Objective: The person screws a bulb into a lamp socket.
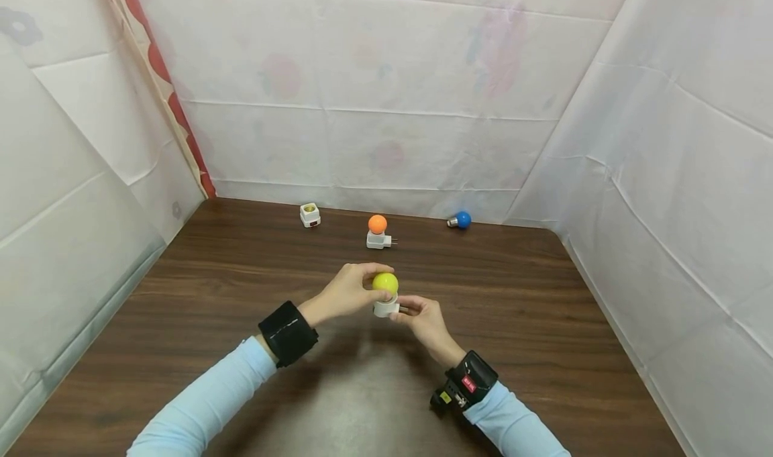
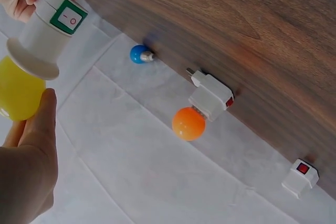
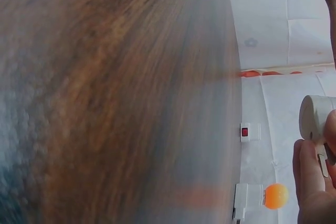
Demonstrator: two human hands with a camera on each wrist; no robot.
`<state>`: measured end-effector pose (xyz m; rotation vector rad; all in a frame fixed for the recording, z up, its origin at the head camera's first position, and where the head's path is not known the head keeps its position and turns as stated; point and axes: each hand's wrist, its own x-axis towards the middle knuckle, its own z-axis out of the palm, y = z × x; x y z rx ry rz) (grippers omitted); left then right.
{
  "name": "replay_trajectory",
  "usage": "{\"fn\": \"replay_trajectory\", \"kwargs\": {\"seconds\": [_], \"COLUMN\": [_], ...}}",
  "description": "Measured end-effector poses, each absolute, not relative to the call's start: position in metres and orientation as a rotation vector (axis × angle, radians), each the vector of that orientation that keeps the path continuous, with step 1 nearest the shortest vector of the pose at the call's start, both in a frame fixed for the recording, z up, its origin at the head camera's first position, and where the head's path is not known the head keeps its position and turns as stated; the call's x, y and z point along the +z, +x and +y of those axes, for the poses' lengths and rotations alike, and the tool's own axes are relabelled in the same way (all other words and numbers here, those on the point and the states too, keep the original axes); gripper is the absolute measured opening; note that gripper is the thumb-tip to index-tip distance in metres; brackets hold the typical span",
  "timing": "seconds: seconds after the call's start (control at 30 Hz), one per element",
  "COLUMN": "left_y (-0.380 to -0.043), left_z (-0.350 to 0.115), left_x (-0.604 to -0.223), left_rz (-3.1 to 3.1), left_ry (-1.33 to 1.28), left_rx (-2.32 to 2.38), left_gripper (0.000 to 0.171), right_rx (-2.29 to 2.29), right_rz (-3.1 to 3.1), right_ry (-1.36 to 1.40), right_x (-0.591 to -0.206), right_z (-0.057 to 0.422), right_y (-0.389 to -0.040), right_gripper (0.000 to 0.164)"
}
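Between both hands, over the middle of the table, is a yellow light bulb [image 1: 385, 283] seated in a white plug-in lamp socket [image 1: 385, 308]. My left hand [image 1: 353, 290] grips the bulb from the left, thumb in front and fingers behind it. From the right, my right hand [image 1: 425, 321] pinches the socket at its plug end, where the metal prongs show. A green-framed rocker switch [image 2: 69, 18] shows on the socket's side in the left wrist view. The right wrist view catches just the round base of the white socket [image 3: 313, 116] at the frame's edge.
Behind the hands, an orange bulb [image 1: 377, 224] stands in a white plug socket [image 1: 378, 241]. A bare white socket [image 1: 310, 215] with a red switch sits back left; a blue bulb [image 1: 462, 219] lies back right. White sheeting [image 1: 386, 148] walls the brown wooden table [image 1: 241, 262] at back and sides.
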<state>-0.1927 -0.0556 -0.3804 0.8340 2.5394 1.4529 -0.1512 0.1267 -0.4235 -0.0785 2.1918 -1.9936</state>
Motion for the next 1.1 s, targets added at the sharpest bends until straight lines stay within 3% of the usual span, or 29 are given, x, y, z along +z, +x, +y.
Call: {"fn": "replay_trajectory", "kwargs": {"seconds": [0.4, 0.73, 1.1], "left_y": [-0.201, -0.2, -0.183], "left_z": [-0.059, -0.059, -0.044], "left_x": [-0.384, -0.385, -0.377], "left_rz": [2.458, 2.46, 2.797], "left_ry": [0.943, 0.936, 0.704], "left_rx": [1.372, 1.392, 1.351], "left_gripper": [0.041, 0.042, 0.054], "right_rx": [-1.994, -1.984, -2.062], "right_rz": [2.185, 2.189, 2.186], "right_ry": [-0.103, -0.118, -0.03], "right_x": [-0.45, -0.444, -0.448], "right_z": [0.13, 0.129, 0.128], "right_y": [-0.163, -0.158, -0.16], "right_gripper": [0.036, 0.034, 0.036]}}
